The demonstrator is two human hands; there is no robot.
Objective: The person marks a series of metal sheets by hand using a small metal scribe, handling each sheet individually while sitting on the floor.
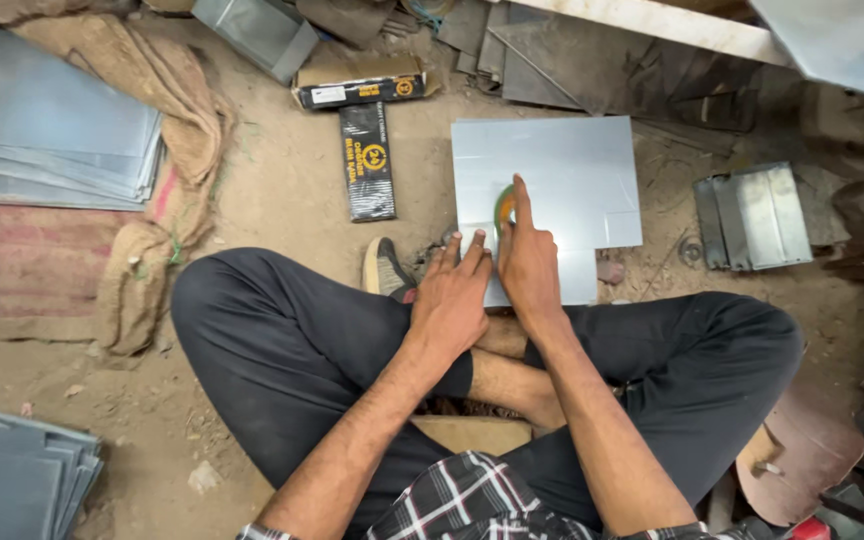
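The left hand lies flat, fingers spread and loose, its fingertips resting on the near edge of a notched grey metal sheet on the dirt floor; its grip is released, grasping nothing. The right hand, just beside it, presses down on the same sheet with the forefinger stretched straight out and the other fingers curled over a small round green and orange object. Most of that object is hidden under the fingers, so its kind is hard to make out, and I cannot tell whether the grip is clenched on it or only rests against it.

The sheet lies just ahead of both hands, its near edge covered by them and by the person's crossed legs in dark trousers. A grey shoe shows just left of the left hand.

Beyond the left hand lie two black and yellow cardboard boxes, touching in a T. Farther left sits one stack of grey sheets on burlap sacking; a second stack, cut off by the frame, lies near left. Right of the right hand lies a folded metal piece. More dark sheet offcuts are heaped beyond, too jumbled to count.
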